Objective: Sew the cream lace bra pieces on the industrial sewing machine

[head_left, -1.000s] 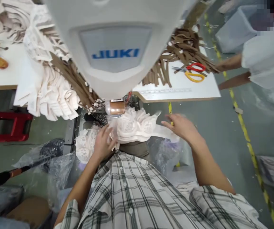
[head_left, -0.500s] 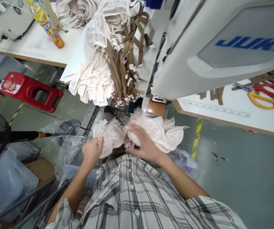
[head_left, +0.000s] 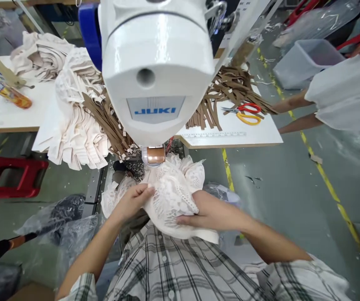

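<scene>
While both hands hold it, the soft white lace bra (head_left: 170, 200) lies just in front of the plaid shirt (head_left: 167, 263), close under the low front end of the big white sewing machine (head_left: 157, 50). The left hand (head_left: 131, 202) pinches one edge between thumb and fingers. The right hand (head_left: 219, 211) grips the other side, its thumb on top and its other fingers partly hidden by the lace. I can't tell if any lace is under the needle. If the hands pull different ways, the thin lace could stretch or tear. If a fold slips near the machine, it could get caught, I think. Farther out, a clear plastic ruler (head_left: 214, 135) and red and yellow scissors (head_left: 236, 110) lie on the white table (head_left: 269, 136), near a pile of brown straps (head_left: 236, 85).
</scene>
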A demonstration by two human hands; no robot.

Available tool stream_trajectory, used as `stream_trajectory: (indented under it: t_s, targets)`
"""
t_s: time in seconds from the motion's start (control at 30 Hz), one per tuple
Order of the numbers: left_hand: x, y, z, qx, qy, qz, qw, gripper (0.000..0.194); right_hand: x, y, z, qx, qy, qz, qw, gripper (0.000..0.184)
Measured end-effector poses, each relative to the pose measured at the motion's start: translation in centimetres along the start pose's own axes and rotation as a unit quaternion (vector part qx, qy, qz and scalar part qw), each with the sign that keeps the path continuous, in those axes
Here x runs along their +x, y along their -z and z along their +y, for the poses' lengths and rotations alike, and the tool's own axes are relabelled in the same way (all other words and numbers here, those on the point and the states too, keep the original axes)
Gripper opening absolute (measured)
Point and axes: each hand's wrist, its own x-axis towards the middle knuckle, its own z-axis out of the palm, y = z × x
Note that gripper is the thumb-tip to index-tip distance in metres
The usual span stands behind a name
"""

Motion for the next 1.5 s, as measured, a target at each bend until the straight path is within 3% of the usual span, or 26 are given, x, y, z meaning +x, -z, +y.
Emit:
stream_trajectory:
  t_s: [0.07, 0.13, 0.2, 0.27, 0.37, 0.5, 0.63, 0.93, 1.13, 1.2, 1.23, 1.3, 1.37, 1.43, 1.5]
  targets:
    - [0.8, -1.0, 2.1, 0.106, -0.066, 0.012, 0.992, 0.052, -0.4, 1.5, 1.3, -0.054, -0.04, -0.034, 0.997, 0.035]
    - [1.4, -1.9, 4.4, 0.165, -0.113, -0.01, 0.98, 0.05, 0.0, 2.5, 2.5, -0.063, -0.062, 0.034, 0.996, 0.051]
    - [1.8, -2.4, 6.2, 0.188, -0.13, -0.056, 0.972, 0.047, 1.2, 2.8, 3.2, -0.011, -0.029, 0.125, 0.992, 0.07]
    - [2.1, -2.4, 7.6, 0.217, -0.14, -0.068, 0.964, 0.045, 2.8, 2.7, 3.2, 0.061, 0.019, 0.12, 0.991, 0.06]
    - [2.3, -1.3, 8.8, 0.263, -0.151, 0.047, 0.952, 0.045, 5.5, 2.4, 2.6, 0.1, 0.021, 0.113, 0.988, 0.04]
    - [2.8, 1.2, 9.6, 0.231, -0.107, 0.212, 0.943, 0.029, 8.4, 3.1, 1.9, 0.073, 0.007, 0.201, 0.977, 0.042]
    - [4.0, 2.6, 9.7, 0.205, -0.08, 0.293, 0.93, 0.046, 10.3, 4.2, 1.7, 0.082, -0.007, 0.211, 0.974, 0.046]
    - [5.0, 3.1, 9.7, 0.224, -0.042, 0.28, 0.932, 0.053, 11.0, 5.1, 1.4, 0.084, -0.011, 0.222, 0.971, 0.046]
    - [4.8, 3.1, 10.1, 0.227, -0.063, 0.278, 0.931, 0.055, 11.0, 3.3, 4.4, 0.155, -0.023, 0.246, 0.956, 0.056]
    - [4.6, 3.2, 10.2, 0.236, -0.079, 0.282, 0.926, 0.054, 10.6, 1.9, 6.0, 0.207, 0.003, 0.211, 0.955, 0.077]
    - [4.5, 3.2, 10.2, 0.239, -0.089, 0.285, 0.924, 0.053, 10.2, 1.1, 6.7, 0.231, 0.019, 0.159, 0.96, 0.083]
    - [4.4, 3.4, 10.2, 0.237, -0.103, 0.287, 0.922, 0.048, 9.3, -0.2, 7.9, 0.264, 0.034, 0.026, 0.964, 0.077]
    - [4.3, 3.5, 10.1, 0.228, -0.112, 0.287, 0.924, 0.043, 8.4, -1.2, 8.8, 0.295, 0.016, -0.053, 0.954, 0.058]
    - [4.4, 3.6, 10.0, 0.221, -0.119, 0.284, 0.925, 0.039, 7.5, -2.0, 9.5, 0.34, -0.019, -0.037, 0.94, 0.048]
    - [4.4, 3.6, 9.9, 0.217, -0.127, 0.283, 0.925, 0.034, 6.8, -2.5, 10.0, 0.387, -0.054, 0.024, 0.92, 0.048]
